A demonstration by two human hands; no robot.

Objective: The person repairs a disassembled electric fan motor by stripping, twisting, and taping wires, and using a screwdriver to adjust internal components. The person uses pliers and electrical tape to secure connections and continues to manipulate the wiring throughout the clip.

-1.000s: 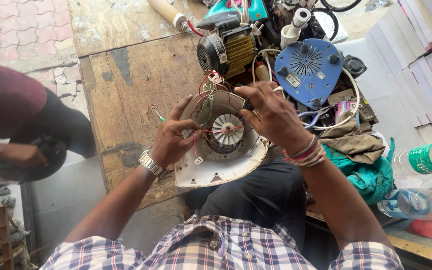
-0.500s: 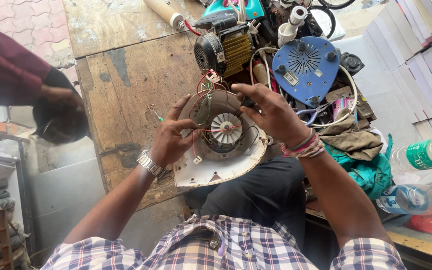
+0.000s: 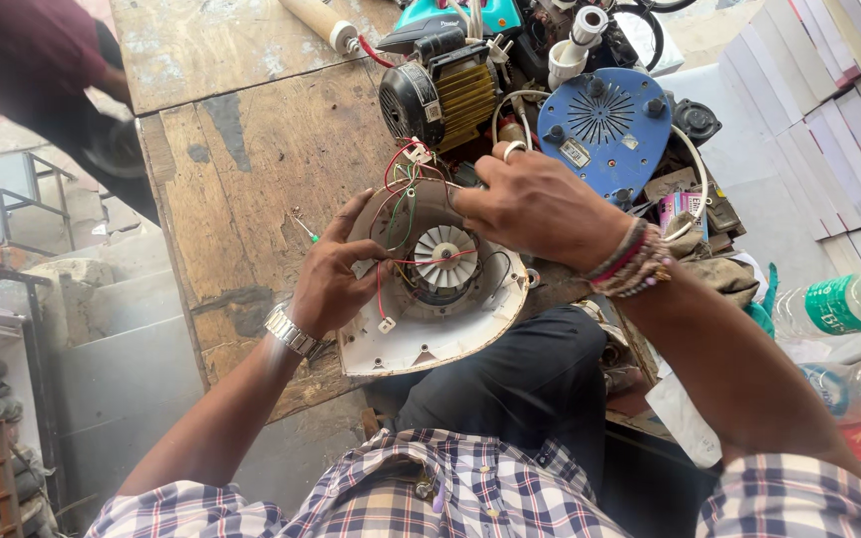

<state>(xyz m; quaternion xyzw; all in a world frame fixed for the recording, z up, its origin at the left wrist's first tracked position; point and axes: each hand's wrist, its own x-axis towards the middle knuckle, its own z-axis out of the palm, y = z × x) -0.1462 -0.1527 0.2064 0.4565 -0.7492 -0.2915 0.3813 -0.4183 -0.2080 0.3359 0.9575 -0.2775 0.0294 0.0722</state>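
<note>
The left hand (image 3: 329, 284) grips the left rim of a white fan housing (image 3: 430, 329) resting at the edge of the wooden table (image 3: 251, 149). The right hand (image 3: 535, 209) curls over its top edge, fingertips pinching the coloured wires (image 3: 401, 184) there. A blue round cover (image 3: 605, 125) lies just behind.

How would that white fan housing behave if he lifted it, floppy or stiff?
Probably stiff: the housing looks like moulded plastic and keeps its shape overhanging the bench. Likely heavier at the middle, where the motor sits. The thin wires look floppy and could snag under the left hand or right hand.
</note>
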